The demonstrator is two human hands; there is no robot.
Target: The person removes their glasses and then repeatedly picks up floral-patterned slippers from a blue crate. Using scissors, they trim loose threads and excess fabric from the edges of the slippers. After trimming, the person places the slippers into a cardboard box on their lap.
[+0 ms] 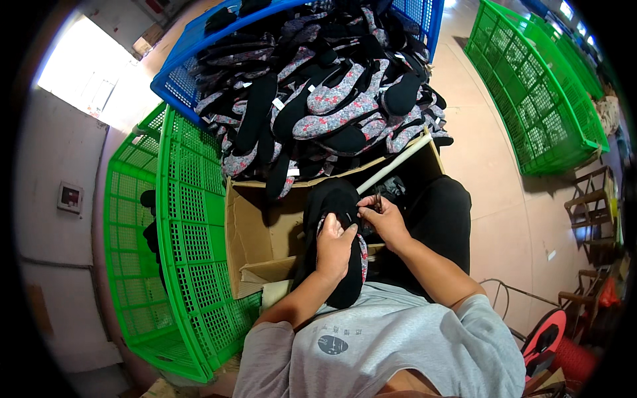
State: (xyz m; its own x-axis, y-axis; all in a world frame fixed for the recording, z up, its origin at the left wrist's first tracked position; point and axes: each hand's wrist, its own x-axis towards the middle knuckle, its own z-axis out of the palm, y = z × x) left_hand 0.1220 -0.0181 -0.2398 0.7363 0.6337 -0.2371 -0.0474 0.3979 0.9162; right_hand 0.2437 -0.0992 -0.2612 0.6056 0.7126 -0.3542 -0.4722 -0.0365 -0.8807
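On my lap lies a black slipper [348, 289] with a grey-and-red patterned edge. My left hand [334, 249] grips it, thumb and fingers closed on its opening. Close beside, my right hand [386, 224] pinches at the slipper's far right edge with thumb and forefinger. A small dark snips-like tool [378, 202] sticks up from the curled fingers of that hand; its exact kind is hard to make out. Beyond my knees, a big heap of similar slippers [337, 93], black with patterned grey-and-red linings, spills forward out of a blue crate [178, 73].
An open cardboard box [249, 219] stands around my knees, with a white tube [396, 164] slanting across it. Tall green plastic crates [192, 245] stand on the left. More green crates [531, 86] are at the far right, near a wooden rack [590, 205].
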